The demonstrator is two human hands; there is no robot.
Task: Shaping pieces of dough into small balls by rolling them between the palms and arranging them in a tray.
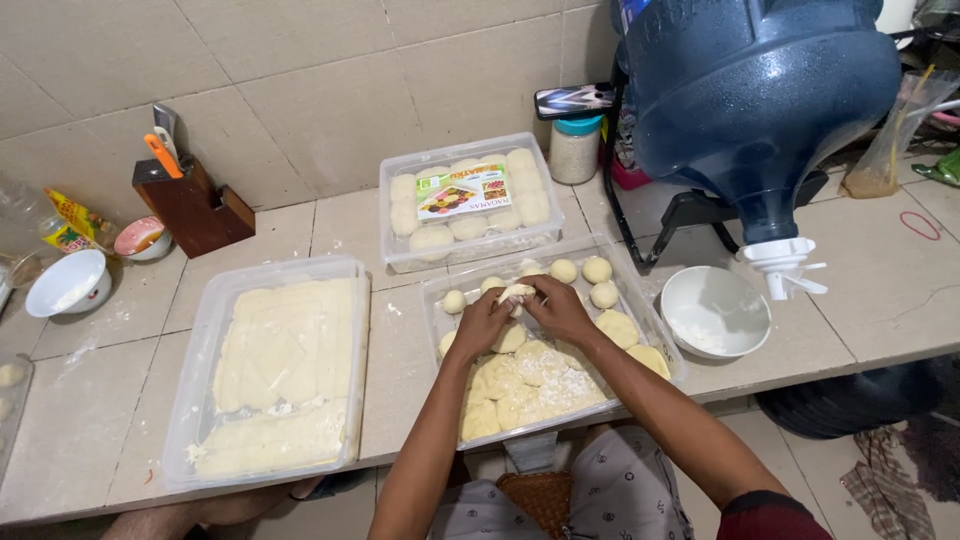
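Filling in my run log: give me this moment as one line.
left hand: on dough piece | right hand: on dough piece | both over clear dough tray | white bowl right of it

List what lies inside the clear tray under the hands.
Clear plastic tray holds round dough balls and floured flat dough pieces; the hands and forearms cover part of them.

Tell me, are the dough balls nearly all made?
About halfway, by the look of it. Done: round balls sit at the far end of the middle tray. In hand: the left hand and right hand pinch one dough piece. Left: flat floured pieces at the near end.
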